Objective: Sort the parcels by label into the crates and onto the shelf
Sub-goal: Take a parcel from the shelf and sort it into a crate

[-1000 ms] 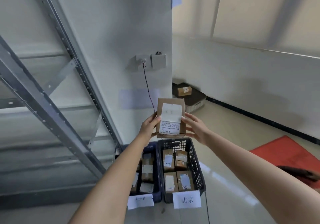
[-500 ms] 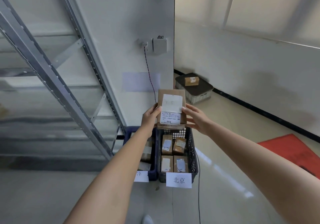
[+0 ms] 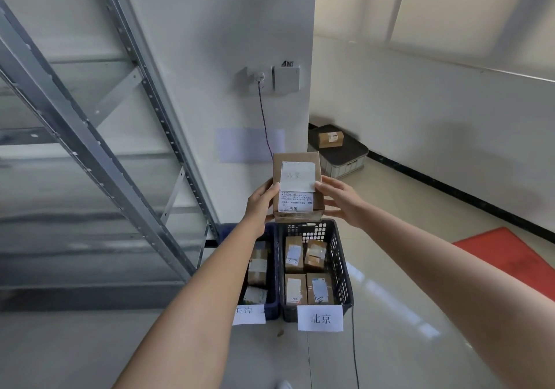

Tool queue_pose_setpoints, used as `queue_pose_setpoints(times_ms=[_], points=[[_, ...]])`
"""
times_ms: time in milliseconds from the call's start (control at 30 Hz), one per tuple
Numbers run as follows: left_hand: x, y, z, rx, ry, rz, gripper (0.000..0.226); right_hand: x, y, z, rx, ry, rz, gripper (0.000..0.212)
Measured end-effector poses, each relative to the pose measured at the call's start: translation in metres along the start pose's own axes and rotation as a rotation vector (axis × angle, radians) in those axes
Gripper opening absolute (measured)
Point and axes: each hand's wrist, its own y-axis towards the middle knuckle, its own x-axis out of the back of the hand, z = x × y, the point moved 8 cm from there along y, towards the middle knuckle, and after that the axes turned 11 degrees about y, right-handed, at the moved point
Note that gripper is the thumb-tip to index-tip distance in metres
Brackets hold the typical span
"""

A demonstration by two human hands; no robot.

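I hold a brown cardboard parcel (image 3: 297, 160) with a white handwritten label and a printed shipping label, up in front of me above the crates. My left hand (image 3: 260, 204) grips its left side and my right hand (image 3: 339, 201) grips its right side. Below stands a black crate (image 3: 341, 264) tagged 北京, holding several labelled parcels. To its left a dark blue crate (image 3: 272, 271) tagged 天津 is partly hidden by my left forearm and holds a few parcels. The grey metal shelf (image 3: 90, 160) rises on the left.
A grey lidded bin (image 3: 345, 157) with one small parcel (image 3: 330, 138) on top stands by the far wall. A cable (image 3: 265, 124) runs down the white pillar from a socket. A red mat (image 3: 510, 256) lies on the floor at right.
The parcel has stayed between both hands and sunk a little toward the crates. The view has tilted slightly downward.
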Motion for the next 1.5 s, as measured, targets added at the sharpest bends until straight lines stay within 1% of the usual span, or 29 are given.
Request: queue_pose_setpoints(times_ms=[100,300,400,500,633,733,867,1067,1133,1167,1233,1400,1433,1500], points=[[0.009,0.004,0.007,0.02,0.012,0.007,0.035,-0.004,0.008,-0.012,-0.032,0.002,0.011,0.067],[0.011,0.006,0.008,0.011,0.037,-0.021,0.037,-0.008,0.017,-0.02,-0.048,0.023,0.047,0.067],[0.007,-0.001,0.019,0.023,0.007,-0.035,0.041,-0.005,0.015,-0.028,-0.07,0.013,0.082,0.064],[0.001,-0.014,0.031,0.048,-0.001,-0.092,0.041,0.002,0.008,-0.034,-0.078,-0.02,0.127,0.058],[-0.02,-0.035,0.048,0.067,0.001,-0.14,0.04,0.024,-0.001,-0.059,-0.131,-0.012,0.171,0.064],[-0.042,-0.051,0.063,0.077,0.002,-0.151,0.045,0.047,-0.011,-0.075,-0.158,0.005,0.185,0.062],[-0.061,-0.072,0.087,0.138,-0.003,-0.169,0.04,0.068,-0.025,-0.092,-0.207,-0.005,0.206,0.075],[-0.064,-0.053,0.076,0.051,0.025,-0.178,0.041,0.066,-0.005,-0.076,-0.143,-0.054,0.269,0.072],[-0.058,-0.039,0.079,0.014,0.066,-0.175,0.043,0.063,0.008,-0.082,-0.123,-0.041,0.268,0.069],[-0.054,-0.031,0.083,-0.006,0.09,-0.171,0.043,0.062,0.016,-0.09,-0.121,-0.036,0.264,0.071],[-0.047,-0.015,0.102,-0.013,0.127,-0.157,0.045,0.06,0.03,-0.112,-0.128,-0.04,0.256,0.072],[-0.037,0.026,0.181,0.025,0.171,-0.145,0.042,0.068,0.072,-0.186,-0.175,-0.028,0.214,0.042],[-0.037,0.035,0.2,0.038,0.166,-0.138,0.042,0.071,0.084,-0.202,-0.181,-0.034,0.218,0.04],[-0.035,0.057,0.236,0.032,0.162,-0.138,0.041,0.077,0.108,-0.235,-0.184,-0.045,0.218,0.043]])
